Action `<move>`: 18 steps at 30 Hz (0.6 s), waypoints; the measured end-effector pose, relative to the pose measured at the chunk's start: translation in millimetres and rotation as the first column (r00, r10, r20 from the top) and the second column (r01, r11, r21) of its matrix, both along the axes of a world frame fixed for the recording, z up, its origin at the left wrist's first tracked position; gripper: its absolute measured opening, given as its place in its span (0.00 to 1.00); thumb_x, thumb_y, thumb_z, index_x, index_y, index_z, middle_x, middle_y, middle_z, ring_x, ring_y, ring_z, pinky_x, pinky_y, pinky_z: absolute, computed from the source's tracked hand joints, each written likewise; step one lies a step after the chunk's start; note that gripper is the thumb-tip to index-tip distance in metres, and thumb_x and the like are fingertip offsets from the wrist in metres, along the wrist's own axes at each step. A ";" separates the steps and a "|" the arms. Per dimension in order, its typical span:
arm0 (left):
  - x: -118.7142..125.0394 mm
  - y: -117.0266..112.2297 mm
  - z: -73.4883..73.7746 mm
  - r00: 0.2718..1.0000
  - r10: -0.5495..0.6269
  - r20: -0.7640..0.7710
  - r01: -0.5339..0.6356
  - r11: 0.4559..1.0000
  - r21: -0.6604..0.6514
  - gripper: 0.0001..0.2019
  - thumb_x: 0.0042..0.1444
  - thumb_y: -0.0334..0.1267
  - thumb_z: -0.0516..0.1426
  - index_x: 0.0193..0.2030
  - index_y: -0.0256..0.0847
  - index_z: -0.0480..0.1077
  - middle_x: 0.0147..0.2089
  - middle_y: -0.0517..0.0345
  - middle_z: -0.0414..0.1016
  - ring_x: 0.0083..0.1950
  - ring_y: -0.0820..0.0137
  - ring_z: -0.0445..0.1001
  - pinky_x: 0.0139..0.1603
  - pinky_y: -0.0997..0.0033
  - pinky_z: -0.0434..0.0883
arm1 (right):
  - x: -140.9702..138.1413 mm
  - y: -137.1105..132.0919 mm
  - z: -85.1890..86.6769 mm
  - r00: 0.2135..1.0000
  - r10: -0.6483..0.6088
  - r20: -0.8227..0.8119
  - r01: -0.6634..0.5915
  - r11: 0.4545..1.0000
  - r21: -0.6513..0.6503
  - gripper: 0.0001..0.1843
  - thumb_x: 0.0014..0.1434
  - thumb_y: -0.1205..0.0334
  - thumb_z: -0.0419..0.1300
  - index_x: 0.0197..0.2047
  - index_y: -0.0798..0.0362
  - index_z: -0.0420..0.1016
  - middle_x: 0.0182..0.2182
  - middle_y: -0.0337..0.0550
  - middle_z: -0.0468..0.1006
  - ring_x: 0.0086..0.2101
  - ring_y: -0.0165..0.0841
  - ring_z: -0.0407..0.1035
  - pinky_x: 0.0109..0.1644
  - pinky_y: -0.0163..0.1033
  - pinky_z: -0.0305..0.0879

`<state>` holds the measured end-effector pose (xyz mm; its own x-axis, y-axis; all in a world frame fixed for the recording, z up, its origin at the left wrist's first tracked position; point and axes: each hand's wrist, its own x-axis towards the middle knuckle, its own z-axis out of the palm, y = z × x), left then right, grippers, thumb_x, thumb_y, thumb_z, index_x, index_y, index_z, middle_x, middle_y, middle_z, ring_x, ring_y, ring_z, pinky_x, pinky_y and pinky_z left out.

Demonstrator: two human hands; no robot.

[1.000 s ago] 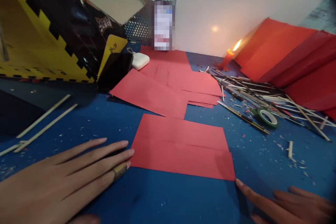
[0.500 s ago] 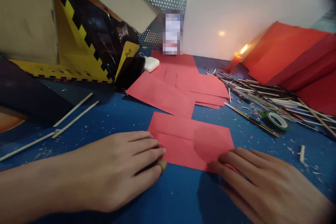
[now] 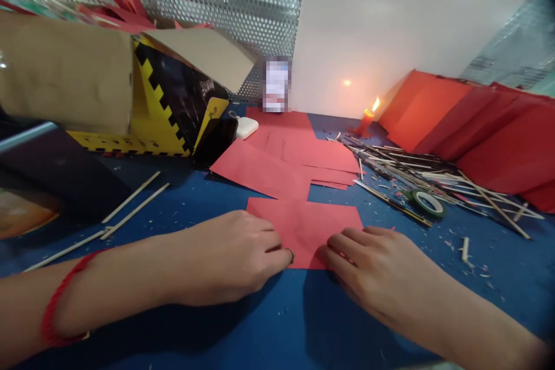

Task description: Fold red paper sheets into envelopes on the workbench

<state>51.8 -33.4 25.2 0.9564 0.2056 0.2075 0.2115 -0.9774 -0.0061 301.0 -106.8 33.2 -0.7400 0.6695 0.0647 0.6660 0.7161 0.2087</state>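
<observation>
A red paper sheet [image 3: 309, 221] lies on the blue table [image 3: 260, 324] right in front of me. My left hand [image 3: 234, 254] rests on the sheet's near left edge, its fingers curled and its fingertips pinching the paper. My right hand [image 3: 373, 269] covers the near right corner with bent fingers, and a bit of red paper shows between them. The two hands are close together, with only a narrow strip of the sheet's near edge between them. A red thread [image 3: 56, 300] circles my left wrist.
More red sheets [image 3: 281, 165] lie overlapped behind. A lit candle [image 3: 366, 120] stands at the back. Thin sticks [image 3: 416, 165], a cutter [image 3: 390, 202] and a green tape roll [image 3: 427, 202] lie right. Big red sheets [image 3: 477, 133] lean far right; a yellow-black cardboard box [image 3: 130, 98] is left.
Both hands have come inward onto the near sheet. The sheet looks shorter and narrower than before. The view has tilted up and drawn back.
</observation>
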 end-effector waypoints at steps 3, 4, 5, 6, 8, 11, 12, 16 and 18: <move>1.5 -1.8 1.8 0.995 -0.067 -0.077 0.069 0.998 0.015 0.07 0.53 0.26 0.55 0.34 0.41 0.70 0.27 0.60 0.75 0.26 0.69 0.71 0.25 0.70 0.63 | -5.0 6.0 5.1 1.000 -0.006 -0.012 0.005 1.000 -0.021 0.03 0.59 0.68 0.58 0.34 0.53 0.70 0.28 0.43 0.73 0.27 0.32 0.63 0.29 0.40 0.47; 1.5 -1.0 2.6 0.997 -0.058 -0.058 0.059 0.998 0.020 0.07 0.53 0.24 0.54 0.33 0.41 0.69 0.26 0.60 0.74 0.24 0.70 0.70 0.24 0.70 0.61 | -6.5 9.0 7.0 0.999 -0.011 -0.035 0.010 0.999 -0.033 0.03 0.60 0.67 0.58 0.33 0.53 0.70 0.27 0.42 0.74 0.26 0.32 0.63 0.29 0.40 0.47; 1.3 0.6 3.3 0.999 -0.044 -0.026 0.044 0.999 0.016 0.08 0.52 0.24 0.54 0.32 0.41 0.69 0.26 0.60 0.74 0.24 0.70 0.70 0.23 0.71 0.60 | -7.8 12.2 8.6 0.998 -0.017 -0.066 0.014 0.999 -0.046 0.05 0.61 0.65 0.58 0.33 0.52 0.70 0.27 0.42 0.74 0.27 0.32 0.64 0.29 0.39 0.48; 1.1 2.6 3.9 1.000 -0.019 0.018 0.019 1.000 -0.002 0.08 0.52 0.24 0.54 0.31 0.40 0.69 0.25 0.60 0.74 0.23 0.71 0.70 0.22 0.72 0.60 | -8.7 15.8 9.7 0.994 -0.020 -0.103 0.015 0.998 -0.056 0.06 0.62 0.63 0.58 0.33 0.52 0.70 0.28 0.42 0.74 0.28 0.32 0.65 0.30 0.39 0.50; 1.2 7.1 4.4 0.991 0.066 0.119 -0.054 0.994 -0.100 0.07 0.53 0.25 0.54 0.30 0.40 0.70 0.25 0.61 0.74 0.24 0.73 0.71 0.23 0.75 0.62 | -9.6 22.8 9.9 0.982 -0.017 -0.187 0.005 0.998 -0.061 0.07 0.64 0.60 0.56 0.35 0.52 0.71 0.29 0.43 0.76 0.30 0.32 0.67 0.32 0.38 0.52; 2.6 12.4 2.4 0.919 0.269 0.288 -0.151 0.916 -0.371 0.06 0.52 0.27 0.56 0.34 0.40 0.73 0.28 0.62 0.78 0.27 0.75 0.74 0.28 0.79 0.68 | -8.6 31.2 5.6 0.945 -0.013 -0.327 0.005 1.000 -0.024 0.08 0.67 0.64 0.53 0.37 0.52 0.72 0.30 0.42 0.76 0.32 0.32 0.69 0.34 0.37 0.55; 3.4 13.3 0.8 0.876 0.345 0.339 -0.165 0.872 -0.460 0.07 0.52 0.28 0.56 0.35 0.40 0.75 0.29 0.62 0.79 0.27 0.75 0.75 0.29 0.80 0.70 | -8.0 32.8 3.3 0.925 -0.025 -0.379 0.021 1.000 -0.015 0.09 0.67 0.65 0.52 0.37 0.52 0.72 0.30 0.42 0.76 0.32 0.32 0.69 0.35 0.36 0.56; 6.5 15.0 -6.9 0.739 0.551 0.387 -0.166 0.706 -0.688 0.06 0.48 0.30 0.58 0.33 0.40 0.77 0.29 0.61 0.81 0.28 0.73 0.78 0.30 0.79 0.73 | -6.0 34.3 -6.7 0.829 -0.107 -0.549 0.082 0.994 -0.071 0.07 0.66 0.68 0.52 0.36 0.51 0.68 0.31 0.40 0.75 0.30 0.30 0.68 0.34 0.34 0.57; 7.1 16.2 -8.0 0.732 0.577 0.362 -0.153 0.658 -0.737 0.04 0.46 0.32 0.60 0.30 0.40 0.77 0.28 0.60 0.81 0.28 0.72 0.78 0.30 0.78 0.74 | -5.3 33.9 -10.1 0.814 -0.118 -0.568 0.092 0.993 -0.075 0.06 0.65 0.69 0.52 0.37 0.51 0.67 0.31 0.39 0.75 0.29 0.30 0.67 0.33 0.34 0.57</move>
<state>59.0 -17.2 17.2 0.5309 0.7875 0.3131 0.3088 -0.5238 0.7939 295.7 -72.9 23.1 -0.5042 0.7529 0.4229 0.7277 0.6341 -0.2613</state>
